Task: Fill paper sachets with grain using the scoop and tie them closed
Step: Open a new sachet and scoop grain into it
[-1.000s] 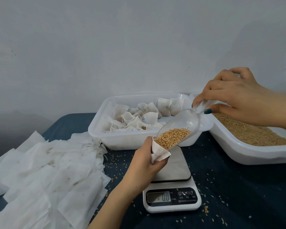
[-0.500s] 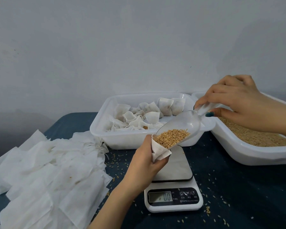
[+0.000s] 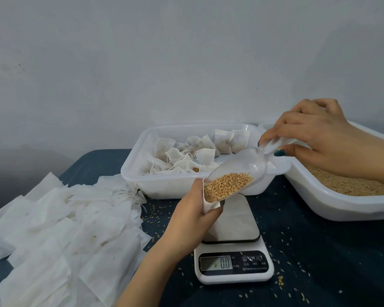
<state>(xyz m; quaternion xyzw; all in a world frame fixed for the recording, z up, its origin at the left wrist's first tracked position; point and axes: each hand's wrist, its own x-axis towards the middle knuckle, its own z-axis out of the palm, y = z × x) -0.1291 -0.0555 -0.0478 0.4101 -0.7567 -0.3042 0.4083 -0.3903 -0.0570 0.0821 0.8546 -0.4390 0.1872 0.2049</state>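
Left hand [image 3: 193, 216] is curled round an open paper sachet [image 3: 209, 204], holding it just above the scale [image 3: 233, 265], which reads 0.0. Right hand [image 3: 319, 138] pinches the handle of the clear scoop [image 3: 249, 165] with fingers and thumb, tipped down so its mouth sits right at the sachet opening, with grain [image 3: 228, 185] heaped at the lip. Behind that is a white tray [image 3: 131, 173] of tied sachets [image 3: 228, 140], and on the right a second tray [image 3: 341, 206] holds loose grain. A flat pile of empty sachets [image 3: 64, 229] lies on the left of the dark cloth [image 3: 330, 262], with stray kernels scattered about.
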